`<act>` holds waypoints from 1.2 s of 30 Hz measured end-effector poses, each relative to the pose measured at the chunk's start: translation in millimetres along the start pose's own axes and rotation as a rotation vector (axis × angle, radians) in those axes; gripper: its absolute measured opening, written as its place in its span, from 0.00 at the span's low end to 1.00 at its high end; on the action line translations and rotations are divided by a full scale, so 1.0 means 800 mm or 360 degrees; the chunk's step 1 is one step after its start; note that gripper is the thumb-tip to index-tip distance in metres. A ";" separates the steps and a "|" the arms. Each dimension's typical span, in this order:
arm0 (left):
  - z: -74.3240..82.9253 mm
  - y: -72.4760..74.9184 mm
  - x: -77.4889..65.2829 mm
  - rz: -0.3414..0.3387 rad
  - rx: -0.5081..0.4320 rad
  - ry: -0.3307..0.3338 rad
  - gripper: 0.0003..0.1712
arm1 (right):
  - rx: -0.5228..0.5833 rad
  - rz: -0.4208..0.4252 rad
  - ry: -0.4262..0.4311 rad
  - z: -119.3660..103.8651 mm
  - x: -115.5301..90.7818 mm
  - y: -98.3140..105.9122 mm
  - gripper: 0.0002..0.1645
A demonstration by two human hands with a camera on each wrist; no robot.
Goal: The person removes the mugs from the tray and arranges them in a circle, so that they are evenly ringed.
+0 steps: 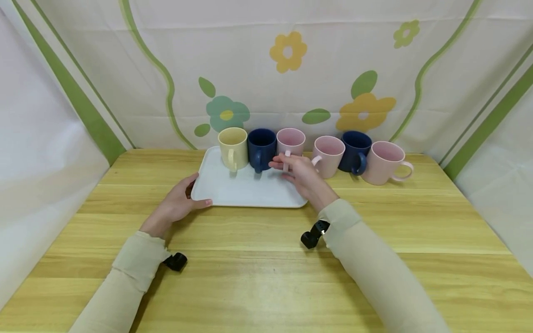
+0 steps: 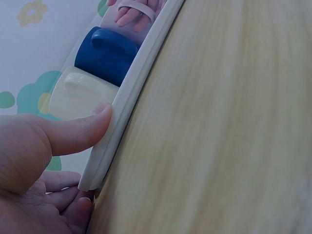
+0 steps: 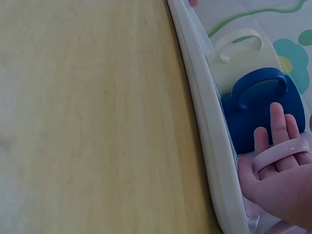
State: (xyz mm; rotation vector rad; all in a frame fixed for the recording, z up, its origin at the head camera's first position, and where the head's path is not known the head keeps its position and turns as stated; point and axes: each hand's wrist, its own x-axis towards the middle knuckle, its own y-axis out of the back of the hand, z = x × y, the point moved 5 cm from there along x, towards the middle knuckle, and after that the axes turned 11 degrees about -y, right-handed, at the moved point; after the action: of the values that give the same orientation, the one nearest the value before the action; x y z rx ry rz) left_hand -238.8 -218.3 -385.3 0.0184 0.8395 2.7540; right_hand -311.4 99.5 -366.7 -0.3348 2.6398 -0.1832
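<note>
A white rectangular tray (image 1: 241,193) lies on the wooden table, with a cream-yellow mug (image 1: 238,147), a navy mug (image 1: 263,147) and a pink mug (image 1: 291,139) standing in a row along its far side. My left hand (image 1: 178,201) grips the tray's near left corner, thumb on the rim in the left wrist view and fingers partly hidden beneath the edge. At the pink mug is my right hand (image 1: 306,178). In the right wrist view, several of its fingers (image 3: 277,117) pass nearly straight through the pink mug's handle (image 3: 280,152), pointing toward the navy mug.
Right of the tray, a second pink mug (image 1: 329,157), another navy mug (image 1: 354,150) and a third pink mug (image 1: 383,163) stand close together on the table (image 1: 258,277). Behind everything hangs a white curtain (image 1: 258,69) with flowers; white cloth also flanks both sides.
</note>
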 end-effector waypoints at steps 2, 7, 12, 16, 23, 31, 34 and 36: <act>0.000 0.000 0.000 0.0000 0.0002 0.0008 0.63 | -0.0005 0.0021 0.0011 0.000 0.001 0.001 0.27; 0.000 0.000 0.001 -0.0002 0.0014 0.0028 0.63 | -0.0029 0.0076 0.0006 0.001 0.000 0.003 0.27; 0.002 0.000 0.000 -0.0003 0.0006 0.0033 0.64 | -0.0010 0.0146 -0.0019 0.003 -0.005 0.005 0.28; 0.002 0.000 -0.001 0.0000 -0.0014 0.0051 0.64 | 0.0017 0.0175 -0.0043 0.006 -0.013 0.004 0.28; 0.003 0.002 -0.004 0.0008 -0.0009 0.0049 0.63 | 0.0108 0.0171 -0.0086 0.011 -0.027 0.001 0.23; 0.003 0.000 -0.004 0.0003 0.0008 0.0043 0.64 | 0.0190 0.0125 -0.0118 0.016 -0.039 0.002 0.14; 0.004 -0.002 -0.002 -0.0004 -0.0002 0.0044 0.64 | 0.0201 0.0100 -0.0117 0.017 -0.045 0.004 0.14; 0.005 -0.002 -0.001 -0.0007 -0.0011 0.0043 0.64 | 0.0212 0.0077 -0.0103 0.017 -0.050 0.005 0.14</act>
State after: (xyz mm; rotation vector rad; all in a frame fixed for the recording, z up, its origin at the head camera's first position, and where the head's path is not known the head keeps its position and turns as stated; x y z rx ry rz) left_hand -237.3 -214.8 -383.2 -0.0218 0.8358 2.7587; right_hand -271.5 113.3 -362.2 -0.2287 2.5533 -0.3251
